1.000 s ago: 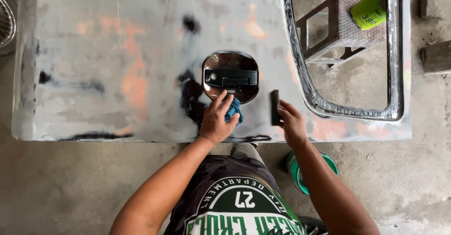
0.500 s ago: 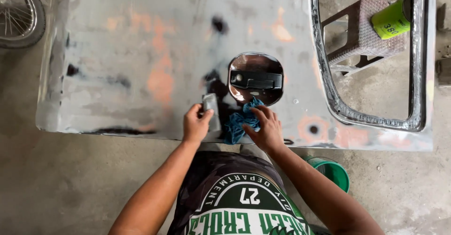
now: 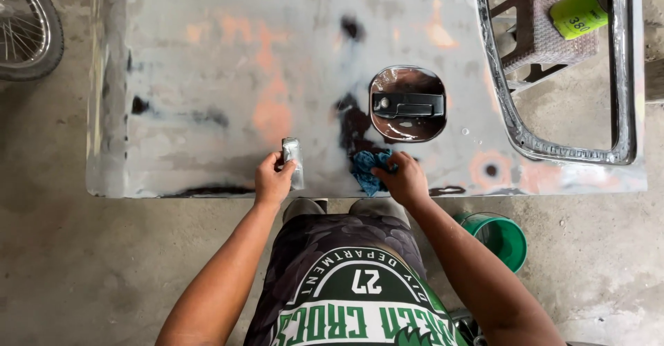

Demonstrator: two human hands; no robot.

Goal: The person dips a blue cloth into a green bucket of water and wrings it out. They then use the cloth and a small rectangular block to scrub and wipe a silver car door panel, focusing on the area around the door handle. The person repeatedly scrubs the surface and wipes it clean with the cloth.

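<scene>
Sanding block [image 3: 293,161], small and grey, sits near the front edge of the car door panel [image 3: 207,76], clenched upright in the left hand [image 3: 273,180]; blue rag [image 3: 368,168] lies bunched on the panel just below the recessed door handle [image 3: 408,104], right hand [image 3: 404,178] pressing it down, fingers closed over its right side. Panel is sanded grey with orange primer patches and black smears; window frame [image 3: 560,153] at the right end, a stool [image 3: 543,31] with a green can [image 3: 579,10] visible through it; green bucket [image 3: 501,239] on the concrete floor [image 3: 83,263] by the right forearm; a wheel [image 3: 28,28] top left. Risks, as I judge them: block held near the panel lip could slip off the edge; rag could drag black residue onto clean grey areas.
</scene>
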